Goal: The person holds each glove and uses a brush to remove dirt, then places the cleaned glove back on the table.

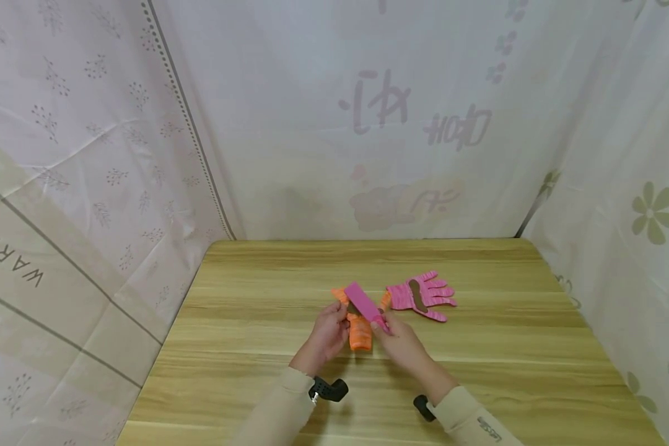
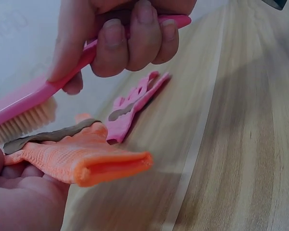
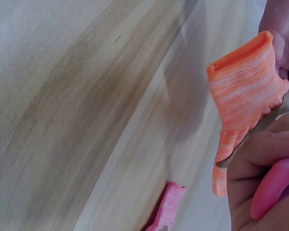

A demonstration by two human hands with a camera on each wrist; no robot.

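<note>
My left hand [image 1: 329,331] grips an orange knitted glove [image 1: 360,335] by its side, its open cuff facing me. A brown strip [image 2: 58,134] runs across the glove. In my right hand [image 1: 404,344] is a pink brush [image 1: 362,300], fingers curled around its handle. Its pale bristles [image 2: 31,120] face down, close over the brown strip in the left wrist view. The right wrist view shows the orange cuff beside my right hand, which hides most of the brush there.
A pink knitted glove [image 1: 401,297] with a brown patch [image 1: 417,296] lies flat on the wooden table [image 1: 245,365], just beyond my right hand, fingers pointing right. Printed curtains [image 1: 312,155] hang behind the table and along both sides.
</note>
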